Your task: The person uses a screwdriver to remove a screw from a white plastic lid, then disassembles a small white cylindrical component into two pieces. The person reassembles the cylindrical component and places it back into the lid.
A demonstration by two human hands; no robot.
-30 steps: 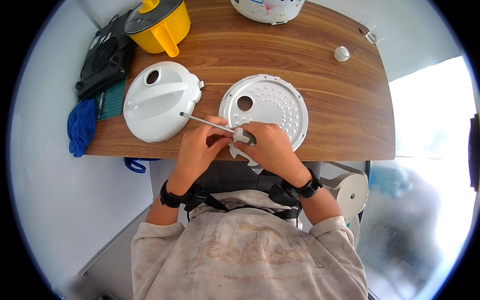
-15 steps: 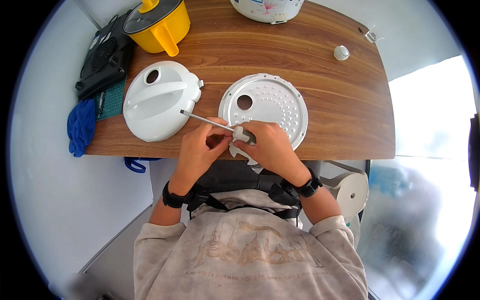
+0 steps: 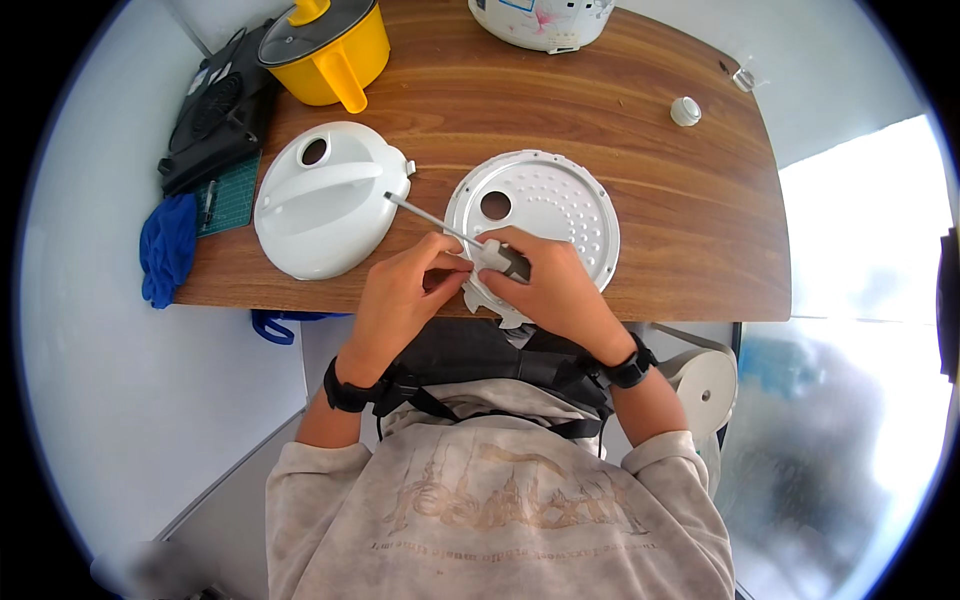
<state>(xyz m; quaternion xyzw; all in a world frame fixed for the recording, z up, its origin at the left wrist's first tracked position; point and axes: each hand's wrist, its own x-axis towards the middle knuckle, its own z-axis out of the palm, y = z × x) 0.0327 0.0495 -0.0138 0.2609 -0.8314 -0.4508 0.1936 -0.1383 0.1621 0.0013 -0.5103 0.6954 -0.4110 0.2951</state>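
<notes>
Right hand: I see the right hand (image 3: 555,290) with its fingers wrapped round the handle of a screwdriver (image 3: 492,254), the shaft slanting up and away to the left.
Left hand: the left hand (image 3: 400,290) has thumb and fingertips drawn together beside the metal plate's lower-left rim; I cannot tell from up here whether something small sits between them.
Metal plate: the round, dimpled metal plate (image 3: 565,205) lies around the middle of the near edge of the tabletop (image 3: 700,210), its tabbed side out at that edge.
White lid: the white lid (image 3: 330,210) rests towards the near left corner; in my view the blade tip crosses its right side, perhaps without touching.
Far edge: a yellow pot (image 3: 310,85) stands towards the left corner, a white flowered appliance (image 3: 540,25) by the middle.
Handling: I would judge it best to hold the blade clear of the white lid, grip the handle lightly, let the left fingertips work close to the rim, and put no weight on the overhanging tabs.
</notes>
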